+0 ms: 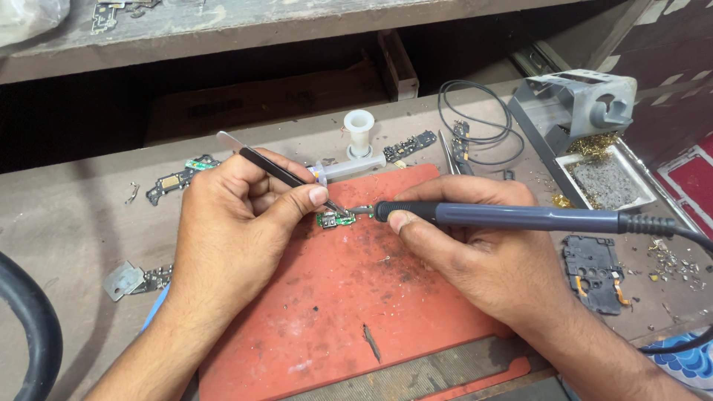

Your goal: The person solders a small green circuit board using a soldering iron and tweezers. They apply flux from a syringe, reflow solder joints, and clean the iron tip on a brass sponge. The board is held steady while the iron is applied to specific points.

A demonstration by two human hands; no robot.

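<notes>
Two bare hands are seen meeting at the centre of the frame over a red mat (pixel 349 312). The left hand (pixel 230 230) is curled palm-down at centre left, its grip closed on a pair of black tweezers (pixel 275 169), which are pinched between thumb and forefinger and slanted down to the right. The tweezer tips are pressed on a small green circuit board (pixel 334 219) lying on the mat's upper part. The right hand (pixel 475 252) is laid on the mat at centre right, its grip wrapped around a grey soldering iron (pixel 520 217), held nearly level with its tip touching the board's right edge.

A worn grey-brown surface (pixel 74 223) is shown beneath the mat. A white spool (pixel 359 132) and a syringe (pixel 349 169) are placed just above the mat, an iron stand (pixel 587 111) at upper right, and a dark phone frame (pixel 592 273) at right. A shelf (pixel 223 22) is seen along the top.
</notes>
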